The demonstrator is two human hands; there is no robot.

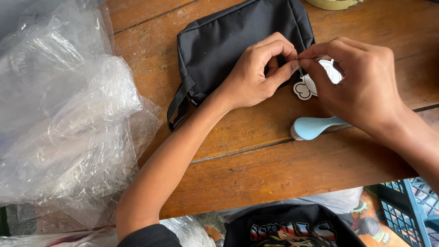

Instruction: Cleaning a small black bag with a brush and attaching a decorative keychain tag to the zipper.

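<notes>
A black fabric pouch (pixel 224 41) with a side strap lies on the wooden table (pixel 256 169). My left hand (pixel 256 75) rests on its lower right corner, thumb and forefinger pinched at a small metal ring or zipper pull. My right hand (pixel 361 84) meets it there, fingertips pinched on the same small metal piece. A white cartoon-shaped tag (pixel 305 88) hangs just below the pinch, partly hidden by my right hand. A light blue brush (pixel 313 127) lies on the table under my right hand.
Crumpled clear plastic bags (pixel 64 119) pile up on the left side of the table. A blue plastic crate (pixel 407 208) stands below the table edge at the lower right. A pale round object (pixel 334 3) sits at the top edge.
</notes>
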